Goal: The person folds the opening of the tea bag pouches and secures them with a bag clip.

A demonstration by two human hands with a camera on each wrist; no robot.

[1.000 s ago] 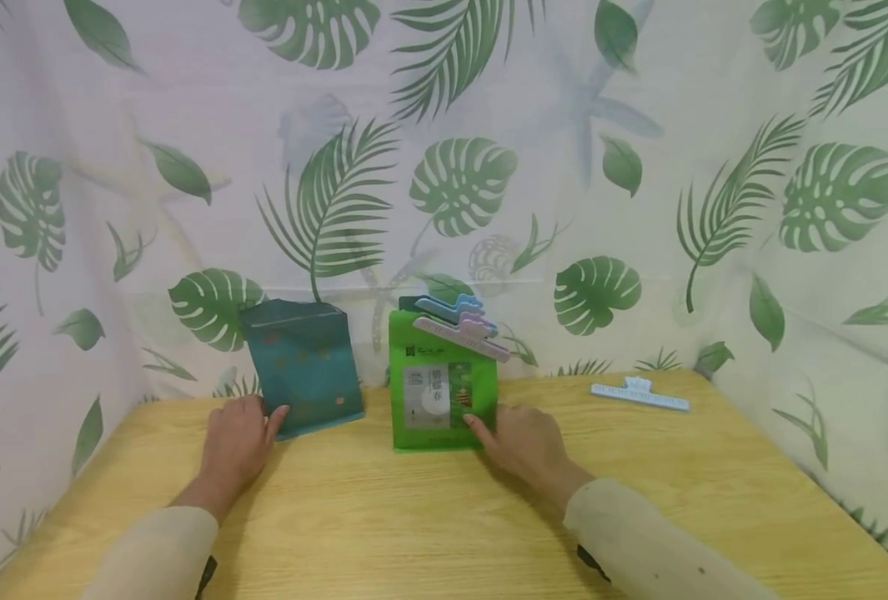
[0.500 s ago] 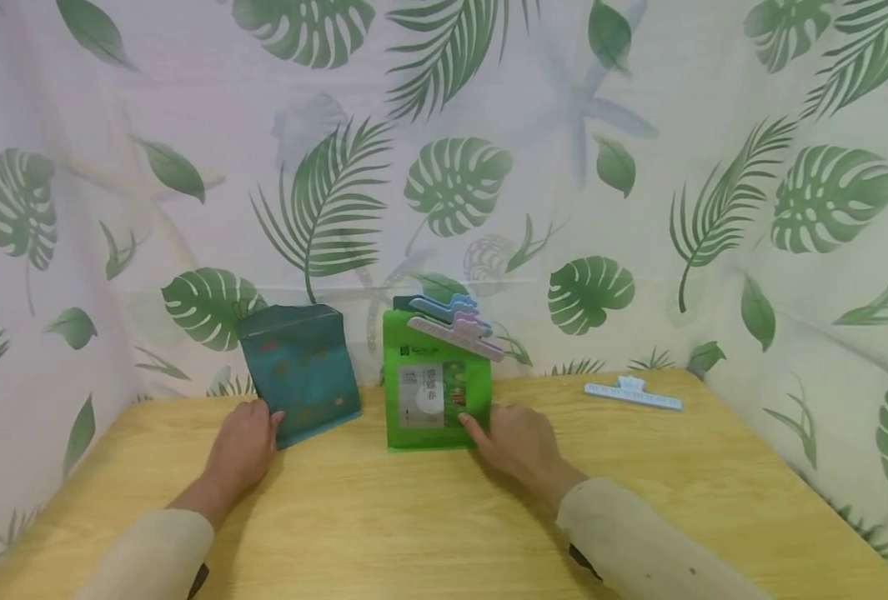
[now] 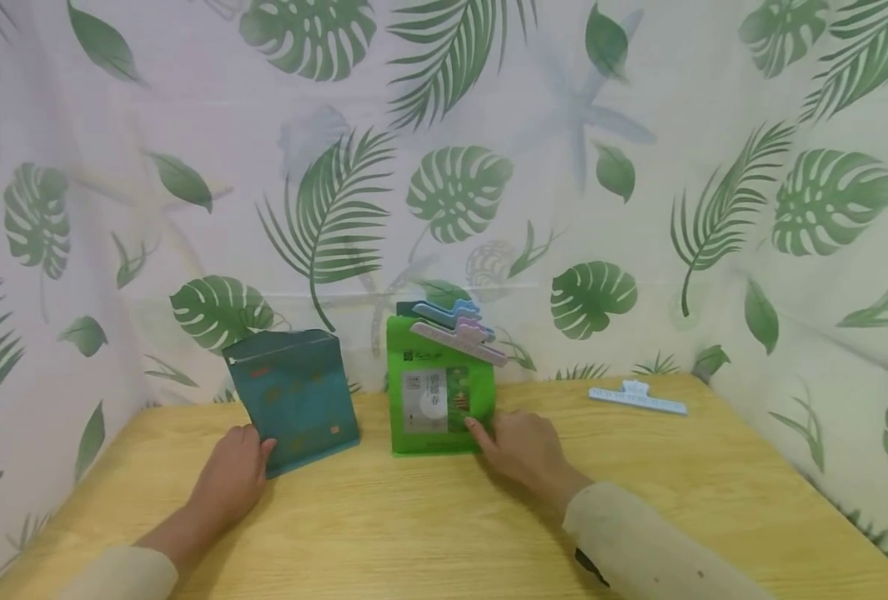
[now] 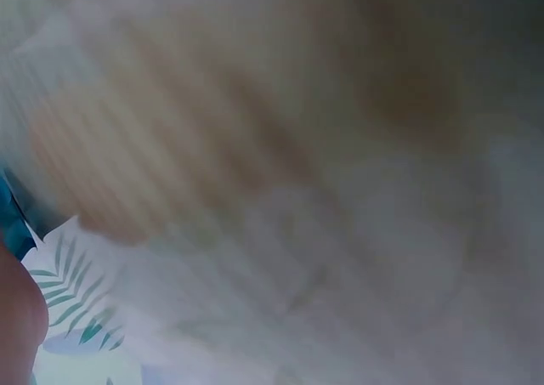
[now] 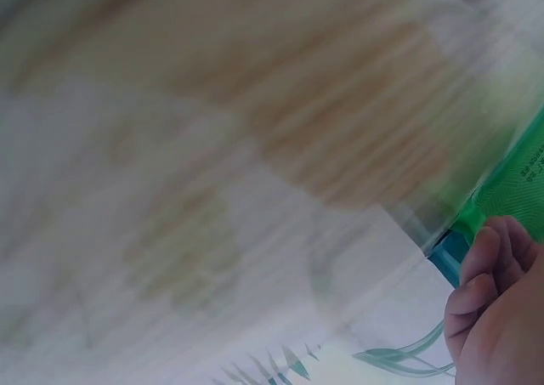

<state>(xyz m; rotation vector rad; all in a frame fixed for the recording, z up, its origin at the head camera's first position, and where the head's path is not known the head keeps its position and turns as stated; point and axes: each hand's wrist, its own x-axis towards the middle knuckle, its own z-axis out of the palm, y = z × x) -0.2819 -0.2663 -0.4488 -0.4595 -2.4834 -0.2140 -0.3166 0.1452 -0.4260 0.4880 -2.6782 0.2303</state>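
My left hand (image 3: 228,473) grips the lower left edge of a teal pouch bag (image 3: 293,404), its thumb on the front. This bag leans slightly left and its top has no clip. My right hand (image 3: 529,450) holds the lower right edge of a bright green tea bag (image 3: 423,404), thumb across the front label. A pink sealing clip (image 3: 454,340) sits aslant over the green bag's top, and a blue clip (image 3: 444,313) shows just behind it. Another dark teal bag (image 3: 406,309) is mostly hidden at the back. Curled fingers (image 5: 484,270) show against the green bag in the right wrist view.
A pale blue sealing clip (image 3: 639,397) lies on the right rear of the wooden table (image 3: 383,533). Leaf-printed cloth (image 3: 489,183) rises behind the table and along both sides. Much of both wrist views is blurred.
My left hand has drawn the teal bag toward the front of the table and slightly left. My right hand and the green bag stay nearly still.
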